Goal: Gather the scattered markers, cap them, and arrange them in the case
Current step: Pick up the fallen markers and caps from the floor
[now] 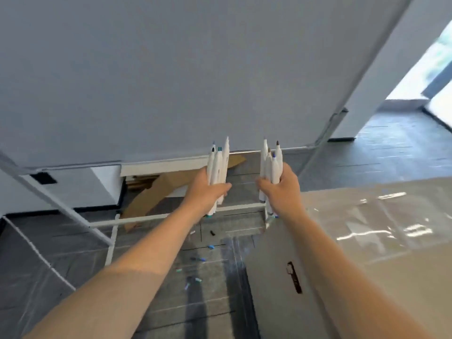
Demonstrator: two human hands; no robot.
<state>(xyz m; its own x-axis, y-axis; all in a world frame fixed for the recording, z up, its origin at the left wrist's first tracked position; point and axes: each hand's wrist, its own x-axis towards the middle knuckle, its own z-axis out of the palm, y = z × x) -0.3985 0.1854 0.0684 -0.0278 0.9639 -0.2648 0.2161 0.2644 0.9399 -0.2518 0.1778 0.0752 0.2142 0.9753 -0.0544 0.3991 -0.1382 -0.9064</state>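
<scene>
Markers fill both fists: the left hand (208, 189) has its grip clamped round one upright bundle of markers (218, 167), the right hand (278, 189) round a second bundle (271, 165), tips uncapped and pointing up. They look light, stiff and smooth, so a loose bundle could slide apart; holding mid-barrel seems safest. Small caps (198, 280) lie scattered on the floor (73, 253) nearer in. A plastic-covered desk (367, 241) stands at right. No case is visible.
</scene>
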